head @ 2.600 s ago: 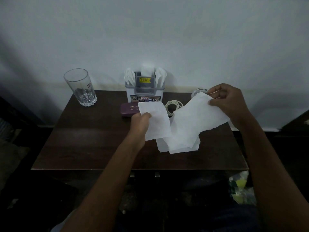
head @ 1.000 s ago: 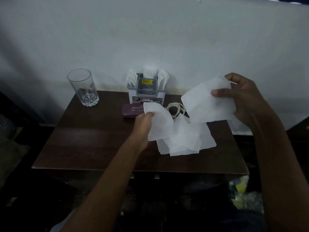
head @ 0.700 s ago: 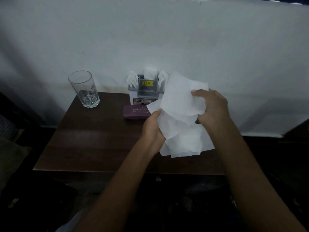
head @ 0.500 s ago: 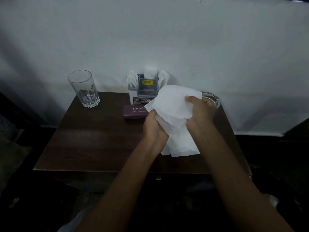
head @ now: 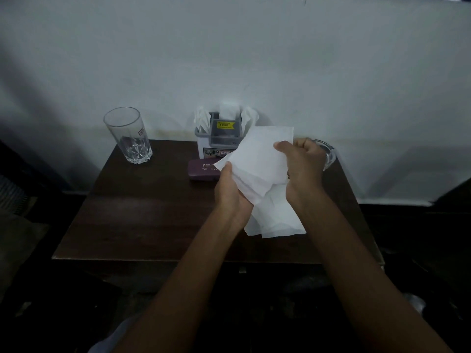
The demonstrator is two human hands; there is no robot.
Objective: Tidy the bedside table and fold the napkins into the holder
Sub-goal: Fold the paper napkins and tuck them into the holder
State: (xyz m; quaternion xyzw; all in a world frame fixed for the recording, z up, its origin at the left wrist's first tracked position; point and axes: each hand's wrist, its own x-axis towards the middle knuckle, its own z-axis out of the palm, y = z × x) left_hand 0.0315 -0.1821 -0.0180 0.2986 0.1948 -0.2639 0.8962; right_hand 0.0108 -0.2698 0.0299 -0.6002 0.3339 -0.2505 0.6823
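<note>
A clear glass (head: 128, 138) stands at the dark surface's (head: 142, 220) back-left corner. Midway along the back edge sits the holder (head: 219, 140), with a purple case (head: 201, 171) just in front of it. The left hand (head: 229, 192) and right hand (head: 303, 166) hold a folded napkin (head: 260, 159) between them, fingers curled on its side edges. Loose napkins (head: 275, 220) lie below, toward the front edge.

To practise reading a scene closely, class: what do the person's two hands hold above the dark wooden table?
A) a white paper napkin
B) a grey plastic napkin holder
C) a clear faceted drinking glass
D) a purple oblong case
A: the left hand and the right hand each pinch the white paper napkin over the dark wooden table; the clear faceted drinking glass stands alone at back left.
</note>
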